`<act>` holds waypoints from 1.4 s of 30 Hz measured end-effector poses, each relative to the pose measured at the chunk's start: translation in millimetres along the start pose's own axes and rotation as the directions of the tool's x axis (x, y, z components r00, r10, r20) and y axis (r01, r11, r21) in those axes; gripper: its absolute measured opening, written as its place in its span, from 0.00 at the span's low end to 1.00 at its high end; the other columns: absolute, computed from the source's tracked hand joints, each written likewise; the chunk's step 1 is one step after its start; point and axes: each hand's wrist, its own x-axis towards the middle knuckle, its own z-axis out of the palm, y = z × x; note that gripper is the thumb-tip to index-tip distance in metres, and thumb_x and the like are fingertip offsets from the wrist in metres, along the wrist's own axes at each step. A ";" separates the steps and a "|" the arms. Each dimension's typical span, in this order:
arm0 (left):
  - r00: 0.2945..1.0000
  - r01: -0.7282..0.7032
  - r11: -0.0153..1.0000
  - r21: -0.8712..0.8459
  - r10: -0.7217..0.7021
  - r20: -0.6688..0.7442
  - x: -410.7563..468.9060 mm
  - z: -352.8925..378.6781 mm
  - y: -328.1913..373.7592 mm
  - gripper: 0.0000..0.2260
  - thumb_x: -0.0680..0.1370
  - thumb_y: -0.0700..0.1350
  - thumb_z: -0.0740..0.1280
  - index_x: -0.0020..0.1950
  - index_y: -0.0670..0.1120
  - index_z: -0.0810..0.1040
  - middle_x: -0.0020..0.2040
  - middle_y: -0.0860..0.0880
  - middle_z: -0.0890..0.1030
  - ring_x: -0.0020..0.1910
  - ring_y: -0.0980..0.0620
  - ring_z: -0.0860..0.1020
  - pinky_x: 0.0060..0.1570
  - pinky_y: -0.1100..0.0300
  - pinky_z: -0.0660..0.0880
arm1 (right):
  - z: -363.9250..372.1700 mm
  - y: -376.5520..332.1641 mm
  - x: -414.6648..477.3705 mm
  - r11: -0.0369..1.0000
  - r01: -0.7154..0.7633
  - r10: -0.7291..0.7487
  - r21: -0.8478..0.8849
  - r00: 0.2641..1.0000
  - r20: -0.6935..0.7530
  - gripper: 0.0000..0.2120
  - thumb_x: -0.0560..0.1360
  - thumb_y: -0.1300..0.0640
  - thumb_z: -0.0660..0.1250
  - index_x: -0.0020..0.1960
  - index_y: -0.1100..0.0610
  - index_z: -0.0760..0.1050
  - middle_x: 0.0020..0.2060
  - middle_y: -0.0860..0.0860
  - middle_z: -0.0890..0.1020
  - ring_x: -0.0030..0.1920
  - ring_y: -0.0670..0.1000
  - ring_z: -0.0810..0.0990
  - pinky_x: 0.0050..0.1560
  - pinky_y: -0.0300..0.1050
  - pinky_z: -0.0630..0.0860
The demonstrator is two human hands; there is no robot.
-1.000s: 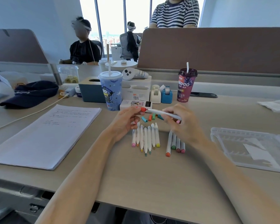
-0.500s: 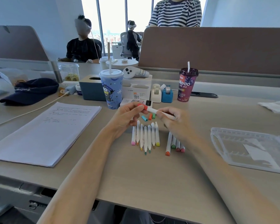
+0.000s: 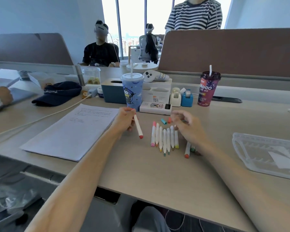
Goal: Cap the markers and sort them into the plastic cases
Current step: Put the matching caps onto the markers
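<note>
The left hand [image 3: 125, 120] grips the red marker [image 3: 138, 127], fingers curled round its barrel, seemingly capped and done. The row of markers [image 3: 164, 139] lies on the worktop [image 3: 157, 173] beside the loose caps [image 3: 163, 121] — handy for the right hand [image 3: 187, 127] above, though its fingers are too blurred to tell if they pinch one. The plastic case [image 3: 264, 153] waits rightmost.

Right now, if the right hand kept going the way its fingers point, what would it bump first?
Probably the small orange plastic cap lying just past the right hand, with the small teal plastic cap next. The hand is blurred, so its height is unclear.
</note>
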 end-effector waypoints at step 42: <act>0.836 -0.546 0.490 0.680 0.362 0.412 28.1 82.5 14.1 0.08 0.79 0.47 0.65 0.56 0.49 0.78 0.56 0.48 0.78 0.51 0.51 0.75 0.46 0.56 0.75 | -62.2 18.6 8.7 0.989 -0.066 0.040 -0.134 0.981 -0.190 0.11 0.80 0.64 0.62 0.60 0.56 0.76 0.53 0.50 0.78 0.44 0.44 0.79 0.34 0.25 0.72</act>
